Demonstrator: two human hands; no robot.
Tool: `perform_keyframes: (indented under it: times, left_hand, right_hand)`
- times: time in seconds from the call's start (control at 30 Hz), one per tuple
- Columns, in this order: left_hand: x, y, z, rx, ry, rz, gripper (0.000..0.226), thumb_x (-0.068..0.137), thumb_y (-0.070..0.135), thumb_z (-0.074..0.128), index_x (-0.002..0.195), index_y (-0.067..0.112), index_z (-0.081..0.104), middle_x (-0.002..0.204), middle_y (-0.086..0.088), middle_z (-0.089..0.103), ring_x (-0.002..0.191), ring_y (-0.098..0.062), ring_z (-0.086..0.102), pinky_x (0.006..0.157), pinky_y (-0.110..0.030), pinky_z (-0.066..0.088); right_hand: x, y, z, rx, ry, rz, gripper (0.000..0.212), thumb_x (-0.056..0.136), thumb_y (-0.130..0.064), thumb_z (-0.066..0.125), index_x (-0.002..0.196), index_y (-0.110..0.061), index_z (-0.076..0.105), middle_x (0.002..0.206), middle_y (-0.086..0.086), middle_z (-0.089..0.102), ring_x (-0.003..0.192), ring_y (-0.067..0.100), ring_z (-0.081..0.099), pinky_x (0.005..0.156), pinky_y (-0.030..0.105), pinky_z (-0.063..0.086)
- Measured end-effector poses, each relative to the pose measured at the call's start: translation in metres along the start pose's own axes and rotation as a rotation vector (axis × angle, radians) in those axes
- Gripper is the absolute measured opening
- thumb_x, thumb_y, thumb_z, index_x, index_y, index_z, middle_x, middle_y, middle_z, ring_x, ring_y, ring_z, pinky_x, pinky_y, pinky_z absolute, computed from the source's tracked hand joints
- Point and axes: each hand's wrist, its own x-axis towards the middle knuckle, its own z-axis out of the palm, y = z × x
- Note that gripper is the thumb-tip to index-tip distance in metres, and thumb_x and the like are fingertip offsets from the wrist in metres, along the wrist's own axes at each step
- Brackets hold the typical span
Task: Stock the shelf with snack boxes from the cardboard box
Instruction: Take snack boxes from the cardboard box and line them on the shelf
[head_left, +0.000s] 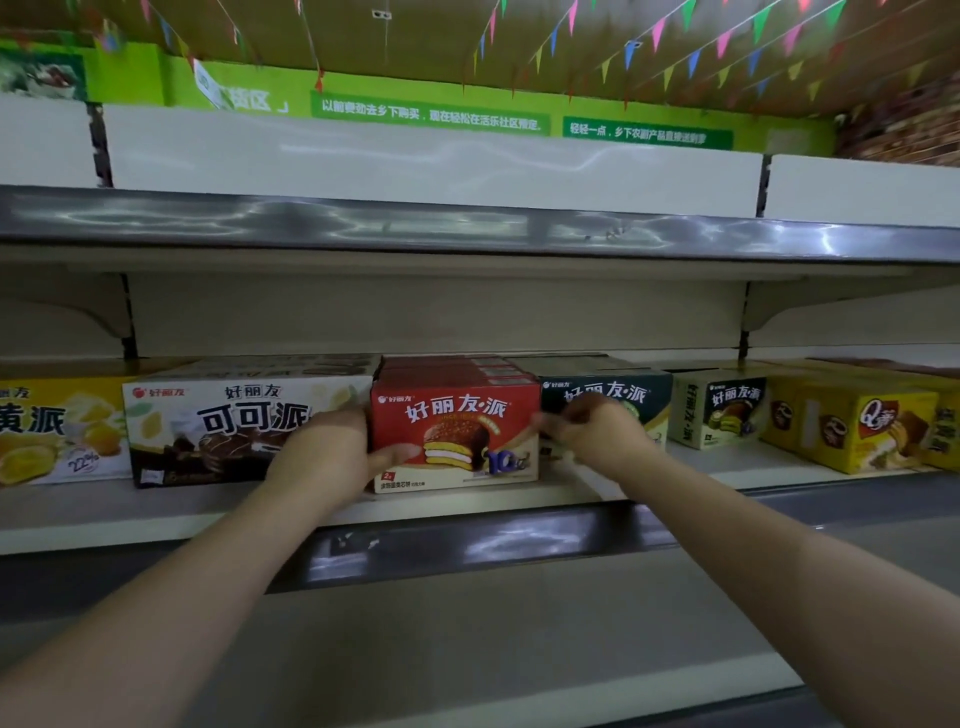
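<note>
Red snack box (456, 434) on shelf (156, 512), gripped between two hands.
Left hand (332, 457) clasping its 9 o'clock edge, right hand (597, 434) pinching its 3 o'clock edge; more red boxes (452, 369) ranked behind.

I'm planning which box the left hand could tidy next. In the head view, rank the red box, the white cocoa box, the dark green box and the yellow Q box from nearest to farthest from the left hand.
1. red box, held at its left side by the left hand; white cocoa box, directly behind the hand: too close to call.
2. dark green box, beyond the red one.
3. yellow Q box, far right.
</note>
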Motion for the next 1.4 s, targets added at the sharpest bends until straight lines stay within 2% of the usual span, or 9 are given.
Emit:
perform_keyframes:
  times: [0.17,0.27,0.37,0.5,0.63,0.9,1.1,1.23,1.4]
  left_hand:
    - [-0.006,0.031,-0.008,0.338,0.473,0.035,0.073,0.089,0.07,0.029,0.115,0.004,0.046,0.101,-0.015,0.058,0.085,-0.03,0.061,0.058,-0.032,0.044]
    - [0.008,0.057,0.007,0.387,0.594,0.362,0.068,0.081,0.061,0.039,0.106,0.001,0.06,0.097,-0.021,0.06,0.083,-0.037,0.061,0.072,-0.046,0.05]
    - [0.018,0.087,0.018,0.479,0.407,0.44,0.087,0.075,0.074,0.039,0.134,0.011,0.05,0.135,-0.019,0.051,0.124,-0.037,0.049,0.105,-0.064,0.031]
    - [0.033,0.111,0.025,0.516,0.1,0.288,0.107,0.071,0.086,0.043,0.152,0.025,0.01,0.159,-0.004,0.018,0.145,-0.028,0.017,0.112,-0.064,0.002]
    - [0.04,0.118,0.023,0.467,0.048,0.267,0.106,0.065,0.085,0.054,0.147,0.026,0.022,0.151,0.001,0.033,0.133,-0.026,0.035,0.103,-0.044,0.031]
    - [0.037,0.144,0.016,0.537,-0.048,0.151,0.108,0.07,0.09,0.034,0.147,0.015,0.024,0.147,-0.008,0.04,0.127,-0.03,0.044,0.099,-0.044,0.036]
    - [0.03,0.214,0.025,0.532,0.095,0.33,0.056,0.095,0.055,0.036,0.132,0.014,0.044,0.133,-0.012,0.05,0.121,-0.033,0.046,0.109,-0.056,0.026]
    - [0.012,0.27,0.038,0.462,0.142,0.381,0.042,0.093,0.034,0.045,0.13,0.015,0.047,0.132,-0.008,0.052,0.123,-0.03,0.045,0.113,-0.053,0.02]
    - [-0.02,0.361,0.056,0.333,0.218,0.418,0.037,0.092,0.033,0.045,0.125,0.017,0.05,0.127,-0.007,0.056,0.119,-0.028,0.05,0.103,-0.041,0.033]
  right_hand:
    - [0.023,0.035,-0.055,0.24,0.485,0.107,0.059,0.079,-0.034,0.077,0.12,-0.006,0.046,0.124,0.017,0.049,0.107,0.031,0.055,0.083,0.038,0.049]
    - [0.041,0.048,-0.065,0.212,0.325,0.22,0.097,0.065,-0.039,0.086,0.14,-0.008,0.033,0.142,0.017,0.037,0.128,0.035,0.043,0.106,0.046,0.04]
    - [0.06,0.061,-0.066,0.384,0.123,0.214,0.114,0.036,-0.052,0.093,0.132,-0.011,0.046,0.128,0.012,0.058,0.115,0.031,0.057,0.101,0.045,0.046]
    - [0.07,0.066,-0.066,0.602,-0.134,0.205,0.057,0.074,-0.019,0.079,0.125,-0.01,0.056,0.113,0.012,0.066,0.106,0.027,0.06,0.089,0.038,0.046]
    - [0.078,0.071,-0.059,0.67,-0.17,0.152,0.057,0.075,-0.017,0.077,0.128,-0.011,0.056,0.116,0.012,0.065,0.11,0.027,0.059,0.097,0.041,0.046]
    - [0.07,0.065,-0.062,0.415,-0.084,0.169,0.066,0.067,-0.037,0.083,0.124,-0.013,0.057,0.121,0.009,0.064,0.111,0.026,0.058,0.103,0.042,0.043]
    - [0.05,0.05,-0.081,0.452,0.045,0.235,0.066,0.077,-0.028,0.079,0.129,0.001,0.049,0.127,0.011,0.059,0.111,0.026,0.058,0.095,0.032,0.048]
    - [0.029,0.046,-0.112,0.57,0.019,0.161,0.019,0.089,-0.005,0.063,0.106,-0.002,0.054,0.113,0.018,0.062,0.081,0.021,0.061,0.07,0.026,0.054]
    - [0.007,0.09,-0.202,0.5,0.081,-0.015,0.033,0.092,-0.003,0.052,0.124,-0.007,0.057,0.104,0.013,0.062,0.084,0.023,0.059,0.054,0.021,0.047]
